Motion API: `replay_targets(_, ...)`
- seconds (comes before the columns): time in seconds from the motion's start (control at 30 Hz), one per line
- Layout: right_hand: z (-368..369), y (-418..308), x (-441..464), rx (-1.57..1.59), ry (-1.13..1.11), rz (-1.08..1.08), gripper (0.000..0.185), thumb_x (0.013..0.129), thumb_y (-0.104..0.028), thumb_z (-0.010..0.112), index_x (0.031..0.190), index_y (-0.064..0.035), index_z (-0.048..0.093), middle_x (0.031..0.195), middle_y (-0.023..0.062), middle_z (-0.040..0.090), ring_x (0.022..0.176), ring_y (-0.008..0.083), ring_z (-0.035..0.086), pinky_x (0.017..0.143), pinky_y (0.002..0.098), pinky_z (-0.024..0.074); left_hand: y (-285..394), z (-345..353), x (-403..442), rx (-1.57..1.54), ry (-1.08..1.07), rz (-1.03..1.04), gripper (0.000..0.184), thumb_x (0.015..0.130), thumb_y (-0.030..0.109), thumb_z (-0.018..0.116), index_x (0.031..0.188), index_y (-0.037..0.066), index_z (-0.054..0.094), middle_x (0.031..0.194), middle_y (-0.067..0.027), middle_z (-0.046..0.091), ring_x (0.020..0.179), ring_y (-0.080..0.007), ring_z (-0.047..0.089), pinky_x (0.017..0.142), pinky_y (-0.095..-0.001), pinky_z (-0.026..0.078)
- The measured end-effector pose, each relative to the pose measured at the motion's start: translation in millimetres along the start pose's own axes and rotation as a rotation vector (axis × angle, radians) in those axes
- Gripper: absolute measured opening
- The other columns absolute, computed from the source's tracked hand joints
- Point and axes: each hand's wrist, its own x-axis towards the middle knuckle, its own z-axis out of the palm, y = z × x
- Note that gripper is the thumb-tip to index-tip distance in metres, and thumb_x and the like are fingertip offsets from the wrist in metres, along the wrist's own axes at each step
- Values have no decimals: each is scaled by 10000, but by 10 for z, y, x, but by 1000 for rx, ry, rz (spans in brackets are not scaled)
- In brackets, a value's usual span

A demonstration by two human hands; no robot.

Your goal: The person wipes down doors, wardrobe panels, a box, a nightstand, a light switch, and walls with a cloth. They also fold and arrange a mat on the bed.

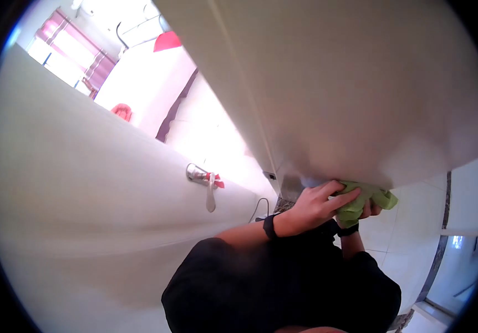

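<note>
A crumpled green cloth point(355, 201) is between my two hands, close to the lower edge of a large pale panel point(355, 94). My left hand point(319, 204) has its fingers bent over the cloth's left side. On the far side of the cloth, my right hand point(370, 210) grips it, with most of its fingers hidden by the folds. Dark bands circle both wrists.
To the left, a pale door point(95, 177) carries a metal handle point(211, 191) with a red ribbon tied on it. Beyond the opening are a bed point(145, 83), a pink curtain point(64, 39) and a red item. Tiled floor point(408, 222) lies at the right.
</note>
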Motion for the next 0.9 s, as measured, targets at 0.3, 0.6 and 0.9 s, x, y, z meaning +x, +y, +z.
replay_targets(0.3,132,7,-23,-94,100,4,631,881,-521,637,1345,-118,491,1333,63,428,1240,319,428,1022,436,370,9,171,177,102,74,146,635,623,77,701,1251,153,635,875,-19,504,712,-184,604,532,-314,516)
replay_targets(0.6,-96,-438,-159,165,-196,168,517,842,-179,752,1291,-94,513,1323,133,413,1268,366,367,1054,501,324,-230,165,-458,144,5,-104,582,673,40,685,1236,180,642,981,-28,596,718,-237,651,556,-348,532)
replay_targets(0.9,302,-1133,32,324,-412,-26,517,749,-216,783,1244,-140,653,1233,84,491,1202,347,452,1043,492,355,-399,-228,-944,202,329,-442,556,726,-45,609,1263,88,562,1068,-141,628,837,-365,654,686,-399,546)
